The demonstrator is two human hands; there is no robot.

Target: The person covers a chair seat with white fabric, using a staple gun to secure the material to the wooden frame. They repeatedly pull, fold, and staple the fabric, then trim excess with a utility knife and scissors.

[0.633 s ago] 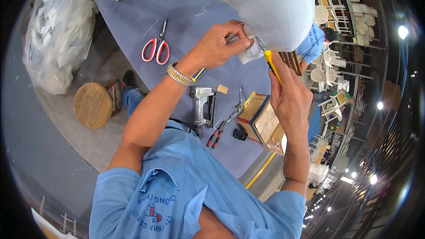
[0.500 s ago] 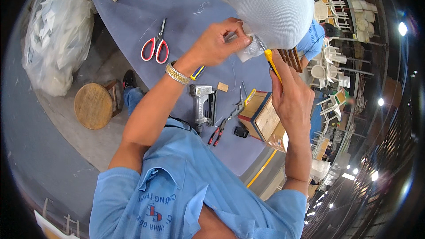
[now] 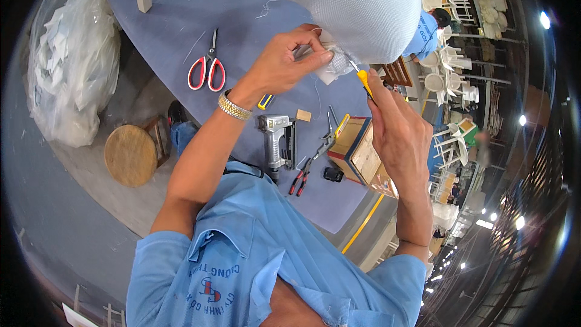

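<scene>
Where fingers (image 3: pixel 315 54) pinch fabric (image 3: pixel 331 71), the blade hides.

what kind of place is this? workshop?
Most likely a furniture upholstery workshop: a pneumatic staple gun, red-handled scissors and pliers lie on a padded blue worktable, and stacked white chairs stand behind.

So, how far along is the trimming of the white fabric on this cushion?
Done: the white mesh fabric already lies smooth over the cushion's rounded face. In hand: the left hand pinches a loose flap of fabric at the edge, while the right hand brings a yellow knife to it. Left: that flap is not yet cut off. The stapler and scissors lie unused on the blue table.
</scene>
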